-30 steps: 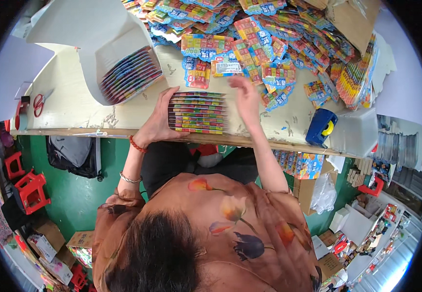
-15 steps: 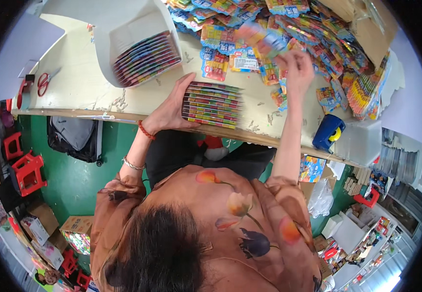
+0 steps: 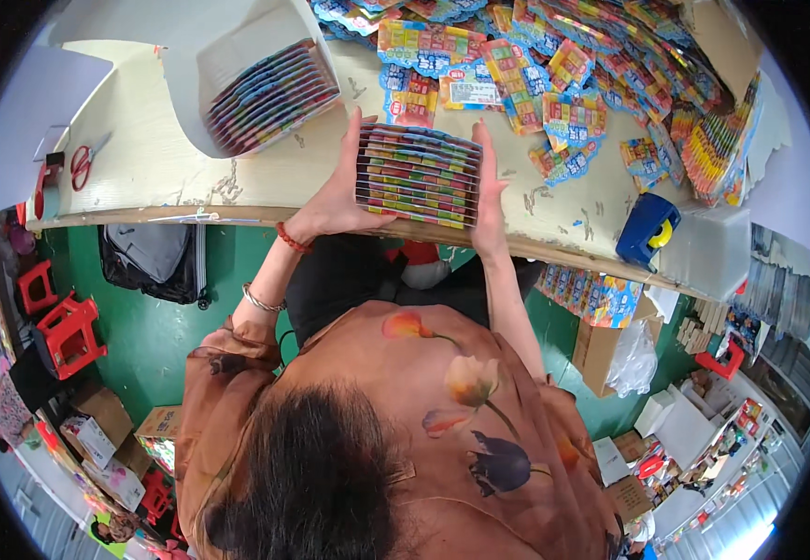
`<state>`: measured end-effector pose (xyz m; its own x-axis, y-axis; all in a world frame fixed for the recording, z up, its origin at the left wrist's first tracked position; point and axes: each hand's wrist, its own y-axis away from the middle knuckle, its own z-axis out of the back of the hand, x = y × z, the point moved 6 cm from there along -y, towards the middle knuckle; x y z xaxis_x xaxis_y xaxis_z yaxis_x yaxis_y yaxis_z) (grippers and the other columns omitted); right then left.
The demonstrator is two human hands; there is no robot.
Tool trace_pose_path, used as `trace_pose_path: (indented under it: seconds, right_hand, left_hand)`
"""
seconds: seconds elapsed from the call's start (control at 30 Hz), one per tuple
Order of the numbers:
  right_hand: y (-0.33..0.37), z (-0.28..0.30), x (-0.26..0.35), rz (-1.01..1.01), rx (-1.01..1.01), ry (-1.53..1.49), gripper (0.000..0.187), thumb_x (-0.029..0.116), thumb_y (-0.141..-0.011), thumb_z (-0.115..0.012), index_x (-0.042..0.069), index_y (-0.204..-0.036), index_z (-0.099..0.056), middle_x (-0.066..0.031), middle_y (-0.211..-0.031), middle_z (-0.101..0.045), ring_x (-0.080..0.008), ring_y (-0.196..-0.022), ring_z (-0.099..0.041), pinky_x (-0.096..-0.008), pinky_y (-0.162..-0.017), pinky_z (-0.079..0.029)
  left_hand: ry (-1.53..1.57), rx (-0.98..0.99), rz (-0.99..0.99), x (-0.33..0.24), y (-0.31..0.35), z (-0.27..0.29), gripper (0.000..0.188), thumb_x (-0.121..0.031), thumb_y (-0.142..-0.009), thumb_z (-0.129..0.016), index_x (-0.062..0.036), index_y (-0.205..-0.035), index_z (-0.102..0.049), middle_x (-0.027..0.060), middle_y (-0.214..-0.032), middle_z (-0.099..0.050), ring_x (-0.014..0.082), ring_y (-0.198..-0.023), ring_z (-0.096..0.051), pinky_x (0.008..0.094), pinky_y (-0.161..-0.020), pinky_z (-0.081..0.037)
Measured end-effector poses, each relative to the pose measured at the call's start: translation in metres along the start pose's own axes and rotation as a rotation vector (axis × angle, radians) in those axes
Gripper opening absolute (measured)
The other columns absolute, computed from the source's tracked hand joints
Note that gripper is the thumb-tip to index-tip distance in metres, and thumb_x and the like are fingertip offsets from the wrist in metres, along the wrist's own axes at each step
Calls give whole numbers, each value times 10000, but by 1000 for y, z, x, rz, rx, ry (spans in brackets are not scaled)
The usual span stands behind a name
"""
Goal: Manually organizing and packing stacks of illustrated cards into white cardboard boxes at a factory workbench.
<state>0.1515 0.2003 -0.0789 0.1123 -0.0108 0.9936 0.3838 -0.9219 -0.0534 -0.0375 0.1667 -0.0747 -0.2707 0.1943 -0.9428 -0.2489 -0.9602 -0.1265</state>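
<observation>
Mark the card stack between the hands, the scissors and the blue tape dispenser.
card stack [image 3: 418,175], head view, middle of its top face
scissors [image 3: 81,165], head view, red handle loops
blue tape dispenser [image 3: 646,231], head view, blue body beside the yellow part

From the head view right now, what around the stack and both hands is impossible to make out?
- Head view: underside of the stack of packets, hidden by the stack itself.
- Left hand palm and right hand palm, pressed against the stack's sides; the grip contact is hidden.
- White box: its depth, hidden by its wall.
- Packet pile, cut by the picture's rim.
</observation>
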Motion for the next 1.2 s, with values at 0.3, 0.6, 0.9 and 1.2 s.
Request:
trace_pose_path:
  seconds: [0.3, 0.6, 0.9, 1.2]
  right_hand:
    - [4, -3, -1, -13, -57, -8, 830, 642, -931, -129, 43, -1497, -29, -135, -1565, -34, -258, -1442, -50, -370, -1154, -45]
    - [-5, 25, -3, -142, 148, -212, 760, 463, -884, -594, 17, -1429, -310, -122, -1441, -376, -238, -1352, -323, -359, -1137, -192]
    - [-7, 35, -6, -262, 181, -196, 627, 261, -840, -692, 19, -1357, -432, -103, -1376, -470, -228, -1290, -424, -362, -1106, -295]
    - [-4, 31, -9, -124, -9, 70, 407, 104, -940, -537, 40, -1334, -460, -122, -1221, -592, -210, -1131, -563, -316, -979, -420]
  left_hand:
    - [-28, 47, 4, -5, 2, 7, 1310, -167, -638, -846, -80, -1474, 158, 195, -1518, -150, 291, -1388, -239, 377, -1125, -219]
    - [-143, 87, 34, 7, 6, 8, 1300, -171, -627, -856, -69, -1482, 117, 177, -1510, -182, 278, -1388, -241, 368, -1128, -219]
    - [-148, 98, 24, 7, 5, 8, 1305, -167, -615, -861, -88, -1487, 107, 173, -1530, -138, 293, -1395, -224, 384, -1128, -223]
    - [-156, 103, 9, 9, 6, 6, 1337, -201, -630, -859, -121, -1471, 178, 184, -1558, 39, 302, -1431, -114, 399, -1142, -194]
